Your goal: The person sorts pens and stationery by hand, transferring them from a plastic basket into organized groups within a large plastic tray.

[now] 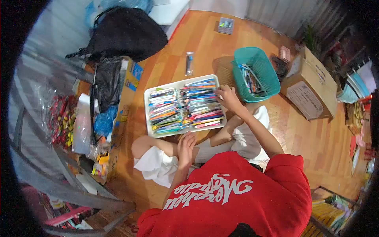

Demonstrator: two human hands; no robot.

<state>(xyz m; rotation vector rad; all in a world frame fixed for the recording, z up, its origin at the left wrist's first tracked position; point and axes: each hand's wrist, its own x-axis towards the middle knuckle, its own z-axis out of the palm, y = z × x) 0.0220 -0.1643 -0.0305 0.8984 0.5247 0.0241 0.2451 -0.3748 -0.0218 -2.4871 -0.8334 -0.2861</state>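
Observation:
A white tray (147, 114) lies on the floor in front of my crossed legs. Many pens (199, 94) in mixed colours fill it, laid sideways in two columns. My right hand (228, 98) is at the tray's right edge, its bent fingers closed at the ends of the upper right pens; what they pinch, if anything, is too small to make out. Near the tray's front edge, my left hand (186, 148) rests by my leg with its fingers stretched out, holding nothing. A teal plastic basket (269, 71) with a few more pens stands to the right of the tray.
Beyond the tray lie a clear-wrapped packet (190, 63) and a small box (226, 25). A cardboard box (310, 85) stands right of the basket. To the left are an open carton (125, 94) of bags, a black bag (126, 35) and a metal frame (75, 193).

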